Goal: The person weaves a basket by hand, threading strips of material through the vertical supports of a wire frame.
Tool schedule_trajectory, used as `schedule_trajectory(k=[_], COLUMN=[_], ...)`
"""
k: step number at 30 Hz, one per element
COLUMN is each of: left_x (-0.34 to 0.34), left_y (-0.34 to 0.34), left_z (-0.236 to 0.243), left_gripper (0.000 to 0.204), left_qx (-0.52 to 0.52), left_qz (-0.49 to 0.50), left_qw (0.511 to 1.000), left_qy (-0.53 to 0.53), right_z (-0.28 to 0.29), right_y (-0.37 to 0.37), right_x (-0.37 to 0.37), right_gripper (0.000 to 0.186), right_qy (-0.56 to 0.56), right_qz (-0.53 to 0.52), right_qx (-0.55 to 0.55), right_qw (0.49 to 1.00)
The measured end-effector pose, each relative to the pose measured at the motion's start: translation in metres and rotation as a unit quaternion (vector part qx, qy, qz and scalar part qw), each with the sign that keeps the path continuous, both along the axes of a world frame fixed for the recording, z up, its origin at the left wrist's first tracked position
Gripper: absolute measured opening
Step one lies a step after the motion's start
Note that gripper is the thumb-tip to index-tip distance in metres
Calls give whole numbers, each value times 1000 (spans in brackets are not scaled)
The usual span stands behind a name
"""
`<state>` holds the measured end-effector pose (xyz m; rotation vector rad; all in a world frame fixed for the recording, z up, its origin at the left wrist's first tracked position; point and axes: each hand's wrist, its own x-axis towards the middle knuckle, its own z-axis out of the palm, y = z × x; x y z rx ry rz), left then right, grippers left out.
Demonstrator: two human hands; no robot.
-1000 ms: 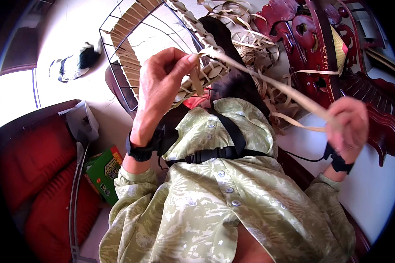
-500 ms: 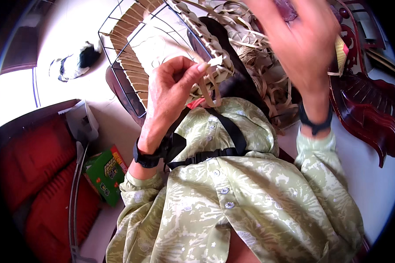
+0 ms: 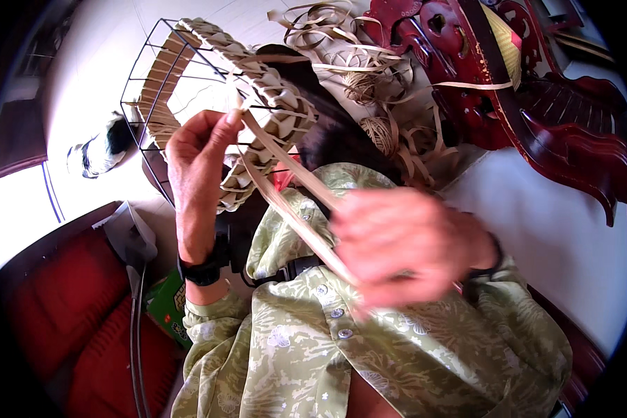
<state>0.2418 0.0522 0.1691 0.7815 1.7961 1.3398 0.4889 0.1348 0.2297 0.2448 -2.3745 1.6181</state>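
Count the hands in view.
2: left hand near the wire-framed basket, pinching a tan strip; right hand, motion-blurred, in front of the patterned shirt. No other hand shows.

A pale tiled floor [image 3: 83,83], its joints showing as thin lines, spreads across the top of the frame. At upper centre a loose tangle of tan strips [image 3: 341,58] lies on it, looping and overlapping. Two balls of tan cord [image 3: 359,89] sit among the loops — whether on the tiles or on the strips cannot be told. At left a black-and-white bundle [image 3: 99,149] rests on the floor, its nature unclear, well apart from the tangle.
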Motion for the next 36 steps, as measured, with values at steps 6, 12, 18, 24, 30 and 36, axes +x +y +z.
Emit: schedule_trajectory(k=[6, 12, 18, 24, 30, 36], left_x=[-15, -20, -10, -5, -1, 2], left_y=[8, 3, 2, 0, -1, -1], left_z=[-2, -1, -7, -8, -7, -4], left_gripper=[33, 32, 29, 29, 29, 28], left_qx=[11, 37, 46, 38, 23, -2], left_qz=[15, 14, -12, 5, 9, 7], left_qw=[999, 998, 999, 999, 1000, 1000], left_qy=[51, 39, -5, -6, -7, -7], right_z=[104, 85, -70, -94, -102, -110], right_y=[42, 61, 53, 4, -17, -35], right_x=[126, 203, 67, -65, -83, -86], right_gripper=[32, 19, 25, 38, 28, 17], right_qy=[-122, -336, -229, -189, -189, -187], right_qz=[-152, -606, -489, -366, -346, -235], right_qx=[-24, -38, 77, 377, 76, -64], right_qw=[981, 720, 838, 830, 916, 952])
